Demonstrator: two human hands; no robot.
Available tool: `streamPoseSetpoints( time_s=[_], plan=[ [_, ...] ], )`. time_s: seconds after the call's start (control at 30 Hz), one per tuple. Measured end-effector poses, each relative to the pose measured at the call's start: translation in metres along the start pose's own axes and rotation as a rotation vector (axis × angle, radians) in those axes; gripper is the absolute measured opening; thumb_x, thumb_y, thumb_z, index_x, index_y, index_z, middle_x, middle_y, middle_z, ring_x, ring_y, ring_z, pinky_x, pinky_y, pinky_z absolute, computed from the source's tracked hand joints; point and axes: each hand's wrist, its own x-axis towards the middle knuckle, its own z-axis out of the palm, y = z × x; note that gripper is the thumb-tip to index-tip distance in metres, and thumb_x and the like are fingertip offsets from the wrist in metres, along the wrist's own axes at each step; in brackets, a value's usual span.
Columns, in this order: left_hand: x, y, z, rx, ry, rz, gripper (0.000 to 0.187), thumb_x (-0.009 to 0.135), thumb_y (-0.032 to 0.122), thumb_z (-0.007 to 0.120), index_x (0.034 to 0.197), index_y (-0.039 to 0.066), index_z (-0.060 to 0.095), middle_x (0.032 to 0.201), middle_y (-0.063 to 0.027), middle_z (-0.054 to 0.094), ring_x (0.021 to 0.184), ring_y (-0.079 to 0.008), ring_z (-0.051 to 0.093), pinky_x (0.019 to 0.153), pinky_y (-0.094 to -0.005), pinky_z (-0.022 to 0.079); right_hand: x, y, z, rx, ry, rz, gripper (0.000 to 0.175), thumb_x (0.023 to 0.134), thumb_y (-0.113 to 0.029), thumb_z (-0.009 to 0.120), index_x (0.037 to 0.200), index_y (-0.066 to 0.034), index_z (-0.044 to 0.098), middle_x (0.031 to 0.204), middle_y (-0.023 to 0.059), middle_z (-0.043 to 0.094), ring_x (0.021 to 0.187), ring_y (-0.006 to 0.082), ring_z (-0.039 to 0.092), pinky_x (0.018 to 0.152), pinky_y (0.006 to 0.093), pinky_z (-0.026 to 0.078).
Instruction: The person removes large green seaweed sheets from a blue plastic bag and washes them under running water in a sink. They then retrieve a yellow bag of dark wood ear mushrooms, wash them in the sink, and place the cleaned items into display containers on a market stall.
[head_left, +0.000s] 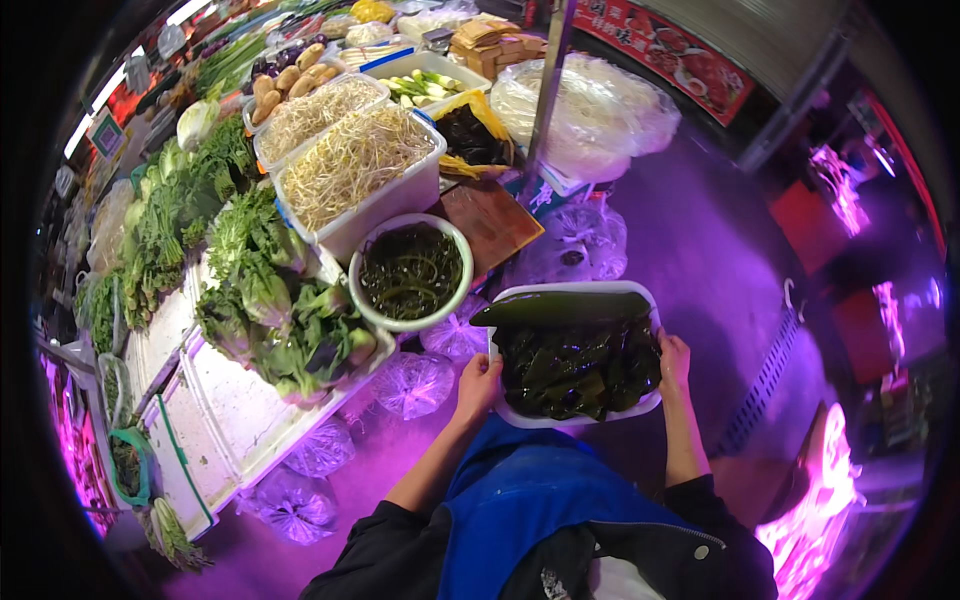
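A white plastic tub (574, 289) of dark, wet kelp sheets (577, 367) is held out in front of me, above the floor. My left hand (480, 382) grips its left wall, and my right hand (673, 364) grips the right wall. Along the tub's far side lies a smooth, long green piece (562, 307), perhaps a thick kelp strip, its left end sticking out over the rim. Just beyond my left hand, a round pale bowl (466, 262) of dark green seaweed strands (411, 271) stands at the stall's edge.
Leafy greens (262, 292) cover part of the white stall top (240, 412) at left. Behind the bowl stand a bin of bean sprouts (356, 169) and a reddish-brown board (487, 225). A metal post (551, 90) rises beyond. Knotted plastic bags (412, 382) hang below the stall's edge.
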Motion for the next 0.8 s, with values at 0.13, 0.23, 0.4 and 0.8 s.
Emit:
streamPoseSetpoints(
  time_s=[0.13,0.23,0.4,0.8],
  plan=[
    [0.072,0.009,0.025,-0.103,0.094,-0.137,0.03,0.096,0.031,0.062,0.096,0.001,0.063,0.074,-0.0069,0.064,0.065,-0.0152,0.058,0.058,-0.0311,0.046,0.103,-0.022,0.063,-0.026,-0.111,0.009,0.033,0.095,-0.027,0.066,0.08,0.0021,0.067,0.069,-0.0008,0.055,0.067,0.0083,0.046,0.059,0.0301,0.037],
    [0.112,0.035,0.04,-0.142,0.228,-0.133,0.032,0.097,0.029,0.062,0.106,-0.002,0.062,0.088,-0.0097,0.066,0.076,-0.0165,0.06,0.066,-0.032,0.048,0.172,-0.049,0.116,-0.08,-0.223,-0.003,0.033,0.093,-0.029,0.067,0.085,0.0027,0.068,0.073,0.0017,0.059,0.069,0.0105,0.049,0.062,0.0311,0.04],
    [0.143,0.064,0.061,-0.157,0.501,-0.218,0.034,0.096,0.028,0.062,0.11,-0.004,0.061,0.088,-0.0097,0.065,0.076,-0.0155,0.059,0.068,-0.0314,0.048,0.254,-0.068,0.197,-0.039,-0.506,-0.02,0.032,0.092,-0.028,0.068,0.084,0.0027,0.068,0.074,0.0032,0.063,0.069,0.0105,0.053,0.063,0.0296,0.043],
    [0.17,0.073,0.085,-0.129,0.908,-0.26,0.038,0.099,0.033,0.058,0.107,-0.004,0.064,0.086,-0.0046,0.063,0.078,-0.0139,0.054,0.071,-0.0298,0.045,0.311,-0.083,0.302,0.17,-0.849,0.262,0.017,0.093,-0.012,0.065,0.094,0.0051,0.069,0.088,0.0052,0.067,0.081,0.0125,0.059,0.074,0.0284,0.046]
  ],
)
